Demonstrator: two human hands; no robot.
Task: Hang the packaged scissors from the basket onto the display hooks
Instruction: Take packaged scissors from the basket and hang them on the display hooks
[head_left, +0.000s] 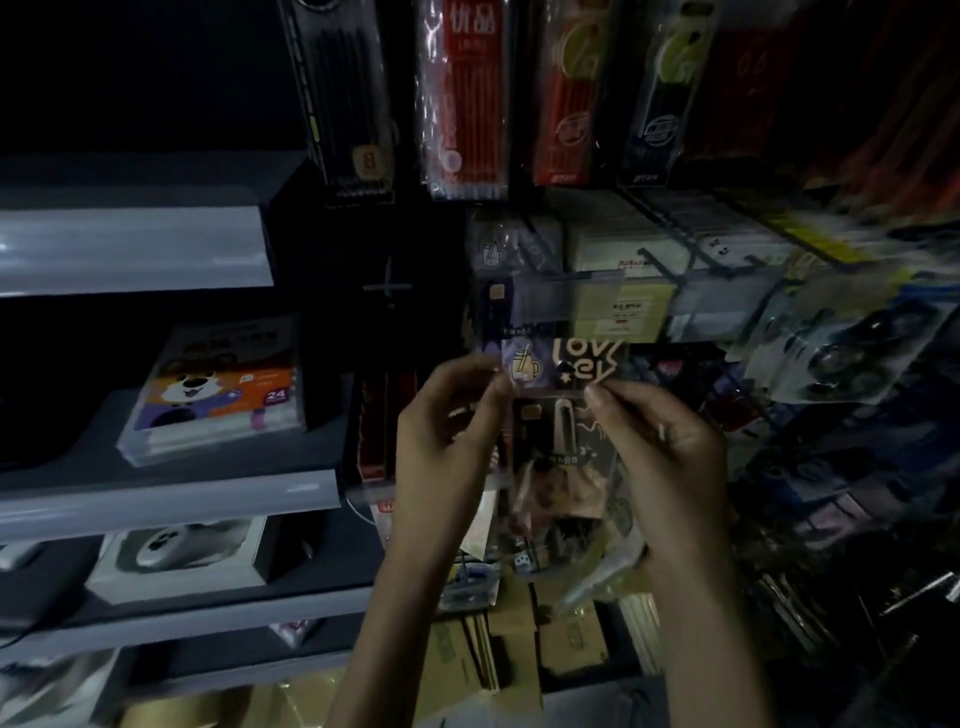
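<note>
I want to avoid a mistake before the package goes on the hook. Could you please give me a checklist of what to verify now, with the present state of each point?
1. Left hand pinches the upper left edge of the scissors package: ok.
2. Right hand pinches its upper right edge: ok.
3. Package upright, printed front toward the camera: ok.
4. Hanging hole at its top in sight: cannot tell, too dark.
5. Matching hung package above it, so the row looks right: ok.
6. Package on a hook: not ok, both hands hold it below the price tag.
</note>
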